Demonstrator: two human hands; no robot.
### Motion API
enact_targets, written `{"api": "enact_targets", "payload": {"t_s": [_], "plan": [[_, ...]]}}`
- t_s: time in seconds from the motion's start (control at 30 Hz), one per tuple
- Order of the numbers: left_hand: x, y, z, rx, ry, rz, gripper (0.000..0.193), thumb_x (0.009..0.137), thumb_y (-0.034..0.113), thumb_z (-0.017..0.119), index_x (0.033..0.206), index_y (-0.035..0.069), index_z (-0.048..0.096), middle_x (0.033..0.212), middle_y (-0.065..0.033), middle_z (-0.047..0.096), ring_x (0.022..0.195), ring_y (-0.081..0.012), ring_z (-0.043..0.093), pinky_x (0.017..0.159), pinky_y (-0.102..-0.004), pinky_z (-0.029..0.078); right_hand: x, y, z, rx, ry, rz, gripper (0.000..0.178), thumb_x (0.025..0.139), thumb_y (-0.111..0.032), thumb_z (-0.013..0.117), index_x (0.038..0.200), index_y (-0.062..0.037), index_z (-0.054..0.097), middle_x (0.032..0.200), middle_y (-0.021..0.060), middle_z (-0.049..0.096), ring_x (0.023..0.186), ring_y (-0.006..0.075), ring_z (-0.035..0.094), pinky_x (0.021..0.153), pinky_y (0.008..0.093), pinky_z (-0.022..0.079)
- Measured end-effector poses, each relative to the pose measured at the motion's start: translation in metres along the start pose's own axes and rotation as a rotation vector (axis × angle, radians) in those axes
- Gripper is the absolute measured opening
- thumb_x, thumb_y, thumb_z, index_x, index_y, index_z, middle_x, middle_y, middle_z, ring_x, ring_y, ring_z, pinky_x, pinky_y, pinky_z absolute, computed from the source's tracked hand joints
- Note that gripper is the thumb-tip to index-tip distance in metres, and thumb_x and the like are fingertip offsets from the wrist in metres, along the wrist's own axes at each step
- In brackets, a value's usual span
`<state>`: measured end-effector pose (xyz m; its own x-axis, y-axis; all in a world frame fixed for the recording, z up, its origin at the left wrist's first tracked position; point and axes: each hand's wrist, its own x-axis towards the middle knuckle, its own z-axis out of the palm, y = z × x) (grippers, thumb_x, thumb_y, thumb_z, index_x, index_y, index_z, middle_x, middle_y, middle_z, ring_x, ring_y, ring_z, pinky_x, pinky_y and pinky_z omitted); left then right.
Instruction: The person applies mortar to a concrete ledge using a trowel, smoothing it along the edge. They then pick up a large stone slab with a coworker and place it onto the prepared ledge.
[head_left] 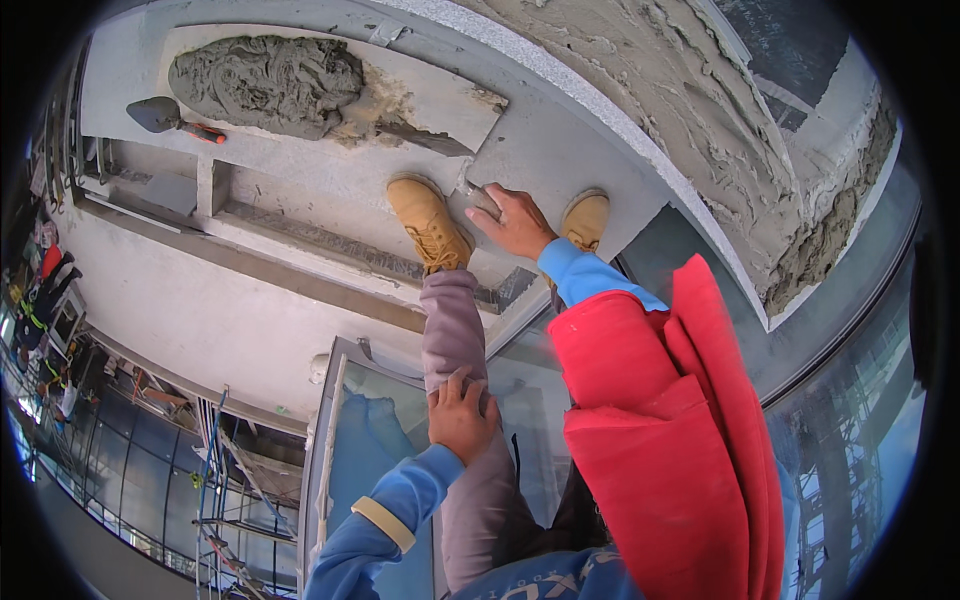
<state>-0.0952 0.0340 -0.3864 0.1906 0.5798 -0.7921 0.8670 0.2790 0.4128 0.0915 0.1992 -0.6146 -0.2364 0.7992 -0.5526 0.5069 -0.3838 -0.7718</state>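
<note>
the right hand (517,224), fingers clenched about the handle of a hand tool (484,203), reaches down between two tan work boots (425,212); the tool lies just beside the left boot's toe, and whether its tip touches the floor cannot be told. the left hand (463,417) grips no tool: its fingers, released and slightly bent, rest on one mauve trouser leg (449,312), probably to brace the leaning body. one heap of wet mortar (265,85) sits on one pale board (445,95), presumably to keep it off the floor. one pointed trowel (154,114) with an orange-and-black handle lies beside the heap, seemingly for easy reach. one mortar-coated slab (640,75) stands at upper right.
</note>
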Motion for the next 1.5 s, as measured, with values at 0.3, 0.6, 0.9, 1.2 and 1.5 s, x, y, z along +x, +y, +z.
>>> {"api": "enact_targets", "payload": {"t_s": [0.3,0.6,0.9,1.2,1.5], "plan": [[-0.001,-0.003,-0.018,-0.035,0.058,-0.02,0.03,0.083,0.024,0.073,0.111,0.013,0.071,0.133,-0.0102,0.059,0.11,-0.0317,0.061,0.095,-0.0484,0.044,0.101,-0.081,0.06,0.029,0.095,-0.599,0.044,0.091,-0.041,0.073,0.106,-0.0024,0.059,0.089,0.0197,0.068,0.077,0.0439,0.067,0.066,0.0477,0.054],[-0.005,-0.012,-0.017,-0.079,0.047,-0.072,0.031,0.082,0.023,0.073,0.111,0.012,0.07,0.133,-0.0102,0.058,0.11,-0.031,0.061,0.095,-0.0479,0.044,0.145,0.015,0.041,-0.481,-0.181,0.209,0.049,0.104,-0.049,0.048,0.11,-0.0004,0.055,0.098,0.0264,0.071,0.092,0.0451,0.069,0.081,0.0541,0.054],[-0.004,-0.012,-0.021,-0.12,0.049,-0.037,0.032,0.084,0.024,0.071,0.114,0.011,0.069,0.136,-0.012,0.056,0.113,-0.0329,0.059,0.099,-0.0503,0.043,0.146,0.014,0.037,-0.429,-0.154,0.06,0.051,0.103,-0.05,0.051,0.111,0.0,0.053,0.1,0.0286,0.069,0.095,0.0489,0.066,0.082,0.0551,0.051],[0.002,-0.009,-0.032,-0.137,0.052,-0.037,0.031,0.085,0.025,0.072,0.113,0.012,0.069,0.137,-0.0113,0.056,0.113,-0.0319,0.059,0.099,-0.0508,0.043,0.129,0.005,0.036,-0.162,-0.065,0.122,0.044,0.102,-0.042,0.055,0.109,0.0013,0.054,0.1,0.029,0.067,0.091,0.0469,0.064,0.08,0.0521,0.051],[-0.007,-0.023,-0.04,-0.297,0.067,-0.097,0.029,0.084,0.025,0.073,0.11,0.012,0.07,0.135,-0.0098,0.057,0.11,-0.0305,0.061,0.095,-0.0492,0.044,0.235,-0.036,0.075,0.318,-0.138,0.363,0.046,0.103,-0.044,0.054,0.111,0.0012,0.057,0.078,0.0095,0.058,0.049,0.0156,0.051,0.045,0.0341,0.044]]}}
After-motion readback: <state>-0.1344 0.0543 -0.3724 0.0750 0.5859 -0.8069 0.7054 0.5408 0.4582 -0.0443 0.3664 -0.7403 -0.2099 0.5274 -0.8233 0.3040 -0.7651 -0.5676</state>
